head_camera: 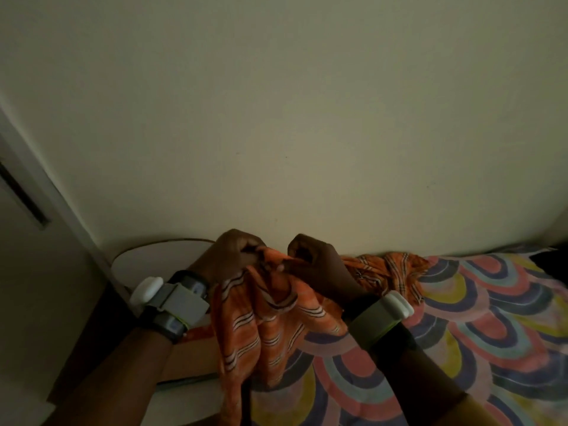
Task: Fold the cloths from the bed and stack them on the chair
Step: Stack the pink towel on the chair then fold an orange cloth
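Note:
An orange cloth [270, 327] with dark and white stripes hangs from both my hands above the edge of the bed [479, 327]. My left hand [230, 256] pinches its top edge on the left. Close beside it, my right hand [319, 265] grips the same edge. Both wrists carry grey bands with white sensors. The cloth's lower part droops in folds toward the bed's near-left corner. Another orange checked cloth [390, 269] lies crumpled on the bed by the wall, behind my right hand. The chair is not clearly in view.
The bed carries a sheet with bright scalloped arcs. A plain cream wall [292, 118] fills the upper view. A round white object [144, 256] sits at the wall left of the bed. A door frame [40, 179] runs down the left. The room is dim.

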### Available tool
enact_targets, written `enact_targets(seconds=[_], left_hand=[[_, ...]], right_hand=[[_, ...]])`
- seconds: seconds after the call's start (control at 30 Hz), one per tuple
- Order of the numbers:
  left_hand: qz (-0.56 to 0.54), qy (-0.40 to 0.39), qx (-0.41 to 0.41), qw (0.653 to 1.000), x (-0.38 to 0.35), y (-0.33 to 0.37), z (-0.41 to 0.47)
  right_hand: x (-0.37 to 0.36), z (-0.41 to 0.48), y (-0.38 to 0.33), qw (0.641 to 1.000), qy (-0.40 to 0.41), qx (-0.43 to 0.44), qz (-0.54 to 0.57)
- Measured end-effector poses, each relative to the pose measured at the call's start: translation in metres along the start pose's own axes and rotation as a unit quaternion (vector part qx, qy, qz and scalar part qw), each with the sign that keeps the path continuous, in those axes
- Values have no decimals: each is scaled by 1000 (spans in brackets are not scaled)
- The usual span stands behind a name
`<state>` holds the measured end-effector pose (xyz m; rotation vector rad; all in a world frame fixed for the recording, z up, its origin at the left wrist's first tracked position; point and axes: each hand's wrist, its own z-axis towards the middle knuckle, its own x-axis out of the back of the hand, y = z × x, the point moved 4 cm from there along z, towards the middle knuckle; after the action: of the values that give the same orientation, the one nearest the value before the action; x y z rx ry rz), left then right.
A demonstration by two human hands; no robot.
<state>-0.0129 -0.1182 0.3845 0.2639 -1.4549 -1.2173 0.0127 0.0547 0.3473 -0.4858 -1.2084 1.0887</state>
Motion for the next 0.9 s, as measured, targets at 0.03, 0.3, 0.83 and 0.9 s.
enact_targets(seconds=[0.03, 0.3, 0.83, 0.9], left_hand=[[-27, 11, 5, 1000, 5, 1, 3], [-361, 150, 34, 920, 21, 19, 6], [-292, 105, 49, 950, 48, 22, -4], [-270, 118, 42, 955, 54, 24, -9]], right_hand=[[-3, -5, 13, 1000, -19, -13, 7], [-49, -68, 122, 986, -85, -96, -104], [-59, -7, 8, 993, -95, 7, 64], [-69, -19, 18, 981, -90, -60, 163]])
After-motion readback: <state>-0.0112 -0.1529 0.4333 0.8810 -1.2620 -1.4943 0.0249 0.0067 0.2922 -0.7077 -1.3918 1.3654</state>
